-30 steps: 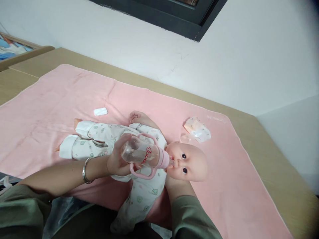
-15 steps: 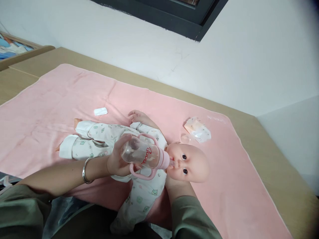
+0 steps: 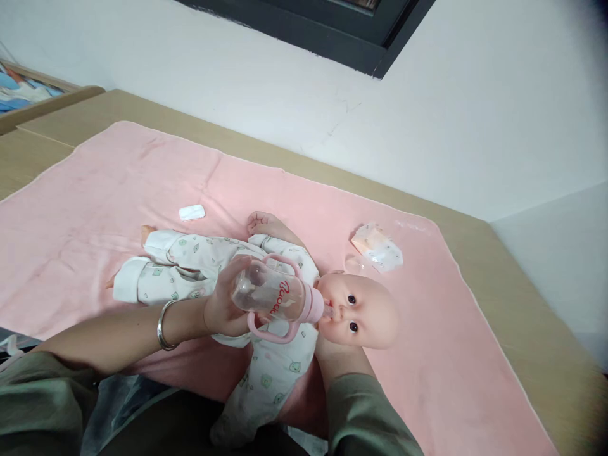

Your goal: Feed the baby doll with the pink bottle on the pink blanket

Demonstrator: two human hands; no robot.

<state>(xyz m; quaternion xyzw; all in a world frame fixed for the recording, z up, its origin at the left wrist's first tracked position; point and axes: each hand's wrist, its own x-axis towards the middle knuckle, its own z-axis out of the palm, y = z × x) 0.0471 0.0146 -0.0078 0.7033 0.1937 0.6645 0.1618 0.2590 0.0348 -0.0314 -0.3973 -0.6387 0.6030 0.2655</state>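
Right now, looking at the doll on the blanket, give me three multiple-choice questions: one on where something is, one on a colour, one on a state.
1. Where does the small white folded cloth lie?
A. On the pink blanket, beyond the doll's legs
B. On the doll's head
C. On the bare wooden table

2. What colour are the handles of the baby bottle?
A. Blue
B. Pink
C. Green

3. How is the bottle held?
A. Standing alone on the blanket
B. Lying capped beside the doll
C. Gripped in the left hand, teat at the mouth of the doll

Answers: 1 A, the cloth rests on pink fabric; 2 B, both loops are pink; 3 C, fingers wrap the bottle's base.
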